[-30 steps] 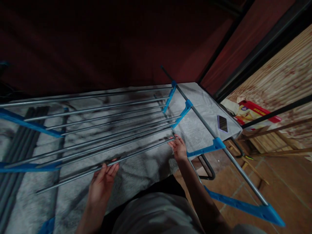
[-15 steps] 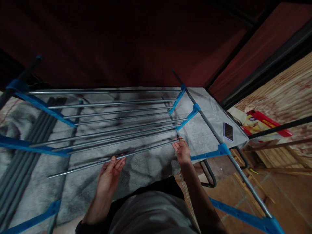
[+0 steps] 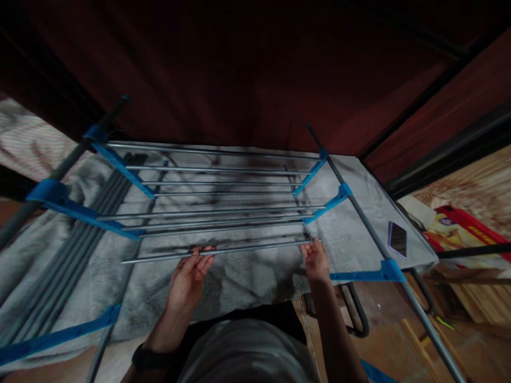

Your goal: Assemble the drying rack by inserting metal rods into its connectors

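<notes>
A loose grey metal rod (image 3: 247,248) lies level across the front of a drying rack (image 3: 215,183) with blue plastic brackets. My left hand (image 3: 190,274) grips the rod near its middle, fingers curled over it. My right hand (image 3: 316,258) pinches the rod's right end, close to a blue bracket (image 3: 365,275). Several other rods sit fixed between the rack's blue arms behind it. The rack stands over a grey blanket (image 3: 239,276).
A phone (image 3: 397,239) lies on the blanket's right corner. A bundle of dark rods (image 3: 75,250) rests on the blanket at left. A red box (image 3: 459,231) and wooden slats (image 3: 475,298) sit on the tiled floor at right. A dark red wall is behind.
The view has swung left, showing the rack's left frame. The rod in my hands has turned from slanted to nearly level; both hands keep their hold.
</notes>
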`<state>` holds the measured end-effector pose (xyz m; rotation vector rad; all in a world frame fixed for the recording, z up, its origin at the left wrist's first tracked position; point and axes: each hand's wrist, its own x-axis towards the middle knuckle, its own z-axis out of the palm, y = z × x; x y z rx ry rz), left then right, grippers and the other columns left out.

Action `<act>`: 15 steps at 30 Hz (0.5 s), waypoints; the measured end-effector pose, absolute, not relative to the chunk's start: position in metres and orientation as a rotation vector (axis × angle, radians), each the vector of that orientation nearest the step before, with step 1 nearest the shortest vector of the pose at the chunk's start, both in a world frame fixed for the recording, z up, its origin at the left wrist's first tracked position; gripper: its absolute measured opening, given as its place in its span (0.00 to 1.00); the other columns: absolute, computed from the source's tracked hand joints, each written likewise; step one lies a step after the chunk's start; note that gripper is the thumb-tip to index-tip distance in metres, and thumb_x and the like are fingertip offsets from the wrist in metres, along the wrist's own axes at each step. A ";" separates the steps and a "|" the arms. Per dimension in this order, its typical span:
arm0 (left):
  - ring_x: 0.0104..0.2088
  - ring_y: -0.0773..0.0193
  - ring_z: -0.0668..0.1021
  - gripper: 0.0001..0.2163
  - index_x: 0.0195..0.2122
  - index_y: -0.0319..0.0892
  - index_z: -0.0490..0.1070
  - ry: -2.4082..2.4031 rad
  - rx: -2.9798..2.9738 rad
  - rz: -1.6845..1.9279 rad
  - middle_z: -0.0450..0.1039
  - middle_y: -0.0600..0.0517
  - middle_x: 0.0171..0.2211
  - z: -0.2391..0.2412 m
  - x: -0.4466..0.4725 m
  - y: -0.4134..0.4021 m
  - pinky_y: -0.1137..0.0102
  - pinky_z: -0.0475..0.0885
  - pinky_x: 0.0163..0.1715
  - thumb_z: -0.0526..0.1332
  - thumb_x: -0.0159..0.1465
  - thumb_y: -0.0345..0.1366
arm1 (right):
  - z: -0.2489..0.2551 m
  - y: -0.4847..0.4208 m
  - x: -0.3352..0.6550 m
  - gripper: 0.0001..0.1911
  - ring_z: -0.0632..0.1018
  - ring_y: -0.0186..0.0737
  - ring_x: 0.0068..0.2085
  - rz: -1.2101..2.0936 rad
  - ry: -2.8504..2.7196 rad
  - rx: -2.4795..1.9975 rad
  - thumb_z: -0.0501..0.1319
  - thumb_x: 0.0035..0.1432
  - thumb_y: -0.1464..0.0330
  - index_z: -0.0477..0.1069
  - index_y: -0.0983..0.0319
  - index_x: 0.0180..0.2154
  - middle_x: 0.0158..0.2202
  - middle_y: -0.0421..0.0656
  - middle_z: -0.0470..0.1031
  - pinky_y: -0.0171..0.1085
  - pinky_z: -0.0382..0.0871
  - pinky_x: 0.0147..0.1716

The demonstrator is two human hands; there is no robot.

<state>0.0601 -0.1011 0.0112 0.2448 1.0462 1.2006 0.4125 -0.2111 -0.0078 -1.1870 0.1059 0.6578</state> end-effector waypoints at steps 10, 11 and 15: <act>0.44 0.57 0.87 0.12 0.31 0.41 0.77 1.018 0.231 1.290 0.86 0.47 0.39 0.014 0.034 -0.098 0.64 0.80 0.50 0.80 0.56 0.35 | -0.041 -0.221 0.451 0.06 0.84 0.36 0.34 0.777 0.083 -1.236 0.69 0.61 0.63 0.75 0.55 0.34 0.31 0.36 0.82 0.37 0.83 0.43; 0.44 0.57 0.87 0.13 0.30 0.41 0.76 1.015 0.234 1.282 0.86 0.47 0.39 0.014 0.036 -0.099 0.64 0.79 0.50 0.80 0.56 0.36 | -0.041 -0.220 0.450 0.04 0.85 0.37 0.36 0.808 0.077 -1.234 0.68 0.60 0.64 0.76 0.55 0.34 0.33 0.37 0.83 0.38 0.83 0.45; 0.44 0.56 0.87 0.17 0.28 0.42 0.73 1.024 0.263 1.244 0.86 0.45 0.40 0.014 0.047 -0.104 0.65 0.79 0.49 0.82 0.54 0.39 | -0.043 -0.218 0.432 0.03 0.86 0.38 0.43 0.926 0.029 -1.224 0.68 0.57 0.67 0.79 0.55 0.36 0.38 0.39 0.86 0.40 0.83 0.52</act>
